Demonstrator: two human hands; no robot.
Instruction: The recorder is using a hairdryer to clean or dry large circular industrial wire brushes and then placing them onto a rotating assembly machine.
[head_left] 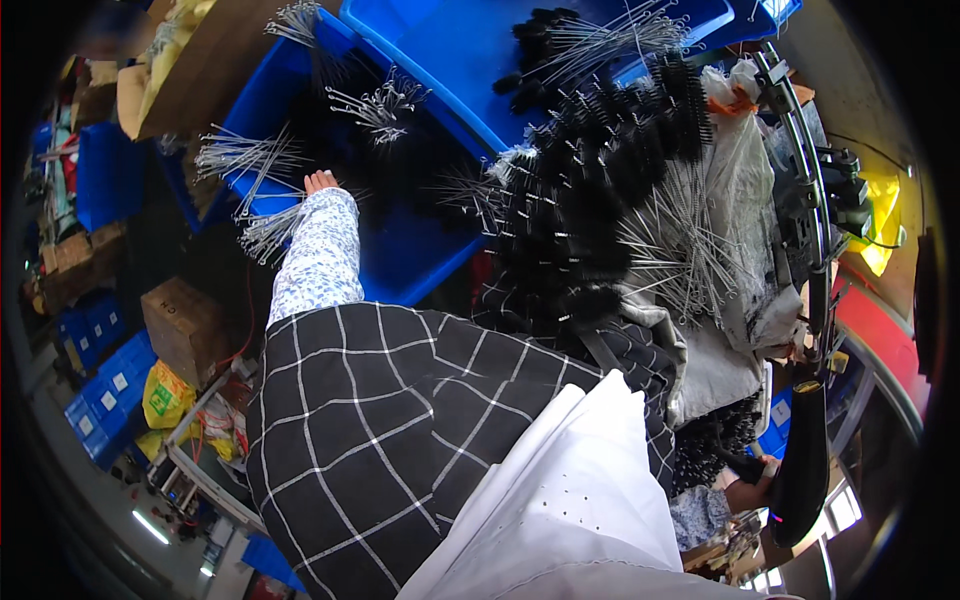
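At the far left, my left hand [321, 182] reaches over a blue bin [415, 273] from a floral sleeve. Its short visible fingers look stretched out, beside thin wire stems [265, 200] of black-bristled brushes. Whether it touches them is hard to see. More brush bundles stand in the bin, their looped wire ends [380, 108] upward. A large heap of black wire brushes [590, 190] lies right of the bin. At the lower right, my right hand [752, 490] shows partly beside a dark curved object [803, 460]; its fingers are mostly hidden.
Another blue bin [440, 60] holding brushes stands at the back. Right of the heap are clear plastic bags [740, 190] and a curved metal rail [815, 200] with black fittings. Cardboard boxes [185, 325] and blue crates [105, 400] stand on the left. Checked black cloth [350, 420] covers my lap.
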